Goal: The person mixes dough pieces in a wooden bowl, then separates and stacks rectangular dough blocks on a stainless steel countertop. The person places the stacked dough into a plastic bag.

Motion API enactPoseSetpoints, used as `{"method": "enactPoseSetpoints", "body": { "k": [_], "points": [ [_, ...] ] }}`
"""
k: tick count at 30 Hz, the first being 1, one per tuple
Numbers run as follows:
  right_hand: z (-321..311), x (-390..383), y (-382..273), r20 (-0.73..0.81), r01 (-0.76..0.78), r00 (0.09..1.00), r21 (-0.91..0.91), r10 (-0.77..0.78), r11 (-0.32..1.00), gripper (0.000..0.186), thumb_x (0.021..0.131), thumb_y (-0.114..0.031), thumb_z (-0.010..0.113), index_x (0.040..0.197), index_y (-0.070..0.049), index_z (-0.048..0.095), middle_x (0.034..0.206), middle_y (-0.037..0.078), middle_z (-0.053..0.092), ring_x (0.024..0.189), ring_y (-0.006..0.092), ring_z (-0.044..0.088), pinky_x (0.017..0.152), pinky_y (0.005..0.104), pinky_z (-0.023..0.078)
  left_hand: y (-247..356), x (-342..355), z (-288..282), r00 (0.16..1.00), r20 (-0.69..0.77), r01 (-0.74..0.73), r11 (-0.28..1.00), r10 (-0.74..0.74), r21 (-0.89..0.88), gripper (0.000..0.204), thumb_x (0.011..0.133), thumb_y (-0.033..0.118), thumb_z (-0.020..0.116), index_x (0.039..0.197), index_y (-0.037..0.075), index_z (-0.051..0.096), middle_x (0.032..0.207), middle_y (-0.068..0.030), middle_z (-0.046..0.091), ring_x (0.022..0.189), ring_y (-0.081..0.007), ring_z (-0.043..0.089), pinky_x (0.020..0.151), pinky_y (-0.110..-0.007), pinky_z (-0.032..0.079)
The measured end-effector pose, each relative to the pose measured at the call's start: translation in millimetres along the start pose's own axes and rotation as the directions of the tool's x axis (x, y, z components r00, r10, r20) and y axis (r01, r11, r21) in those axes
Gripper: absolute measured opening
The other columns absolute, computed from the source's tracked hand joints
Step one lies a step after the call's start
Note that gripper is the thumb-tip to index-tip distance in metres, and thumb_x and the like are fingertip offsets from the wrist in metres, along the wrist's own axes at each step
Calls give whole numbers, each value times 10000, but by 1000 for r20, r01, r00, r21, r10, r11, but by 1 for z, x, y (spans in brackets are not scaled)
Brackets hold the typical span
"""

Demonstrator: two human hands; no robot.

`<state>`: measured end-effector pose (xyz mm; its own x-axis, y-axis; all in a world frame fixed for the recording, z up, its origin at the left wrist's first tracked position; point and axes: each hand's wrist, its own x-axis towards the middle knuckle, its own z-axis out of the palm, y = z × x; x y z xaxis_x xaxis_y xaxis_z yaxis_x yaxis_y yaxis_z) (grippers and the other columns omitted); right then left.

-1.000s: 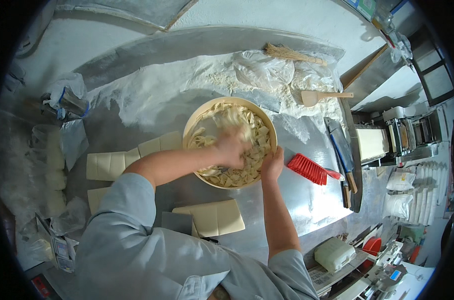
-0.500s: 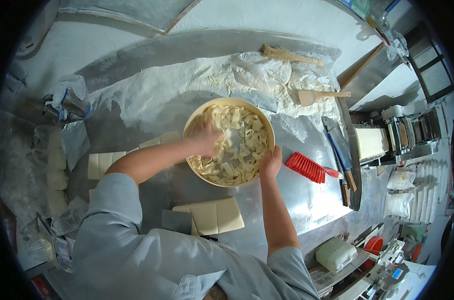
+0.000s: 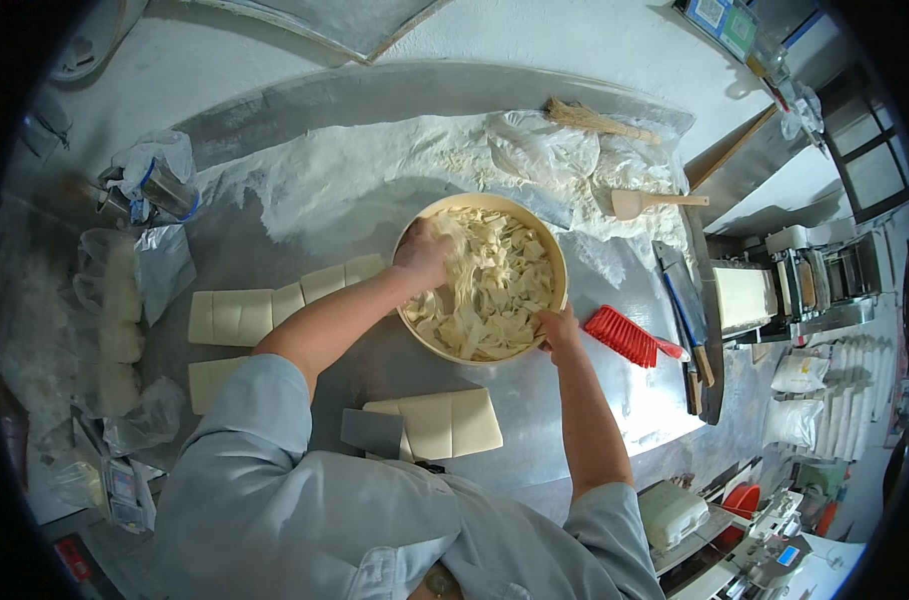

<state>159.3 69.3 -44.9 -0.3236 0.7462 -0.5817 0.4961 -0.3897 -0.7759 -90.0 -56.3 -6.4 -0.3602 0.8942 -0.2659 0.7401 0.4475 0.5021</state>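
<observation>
A round, pale yellow basin stands on the metal table, full of flat, floury noodle strips. My left hand reaches over its left side, fingers curled beside the strips. What those fingers hold is hidden. Some strips next to that hand are smeared by motion. On the lower right rim, my right hand grips the basin, thumb on top. Folded slabs of pale dough sheet lie below the basin, with a grey scraper against them. More dough slabs lie beside my left forearm.
Right of the basin lie a red brush and a long knife. Flour covers the back of the table, with a wooden paddle and a straw whisk. A metal pitcher stands at the far left.
My left hand has moved up toward the basin's upper left rim and is less blurred. The noodle strips have shifted and cover more of the basin's bottom. The whole view has moved slightly.
</observation>
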Motion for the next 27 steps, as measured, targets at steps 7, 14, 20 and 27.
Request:
{"method": "enactPoseSetpoints", "body": {
  "k": [7, 14, 20, 27],
  "points": [
    [18, -26, -22, 13, 115, 992, 330, -126, 937, 449, 724, -65, 505, 1170, -83, 463, 945, 85, 547, 705, 174, 552, 448, 288, 446, 37, -20, 26, 941, 154, -335, 902, 303, 273, 472, 686, 188, 613, 1153, 212, 549, 1245, -189, 375, 1101, -344, 436, 907, -455, 380],
    [-100, -42, -23, -77, 211, 975, 616, -209, 759, 280, 837, -139, 501, 1101, -47, 480, 860, 116, 583, 665, 219, 571, 528, 359, 505, -47, -23, -89, 795, -570, -335, 934, 207, -128, 255, 766, 208, 585, 1000, 115, 625, 1152, -95, 524, 1084, -263, 471, 952, -379, 340],
    [-17, 2, -30, -269, 228, 954, 365, -132, 903, 382, 831, -279, 524, 1106, -18, 482, 977, 128, 561, 832, 276, 573, 658, 416, 507, -43, -10, -2, 797, -266, -173, 217, -543, -961, 629, 887, 483, 355, 1335, 41, 336, 1398, -86, 311, 1276, -222, 282, 1033, -353, 212],
    [-133, 4, 24, 54, 95, 974, 787, -222, 610, 448, 834, -229, 485, 1160, 72, 419, 1093, 177, 535, 962, 350, 549, 818, 470, 476, -36, -49, -71, 817, -157, -196, -11, -555, -981, 730, 855, 530, 401, 1404, 108, 170, 1447, -86, 186, 1299, -224, 220, 1036, -409, 183]
  ]
}}
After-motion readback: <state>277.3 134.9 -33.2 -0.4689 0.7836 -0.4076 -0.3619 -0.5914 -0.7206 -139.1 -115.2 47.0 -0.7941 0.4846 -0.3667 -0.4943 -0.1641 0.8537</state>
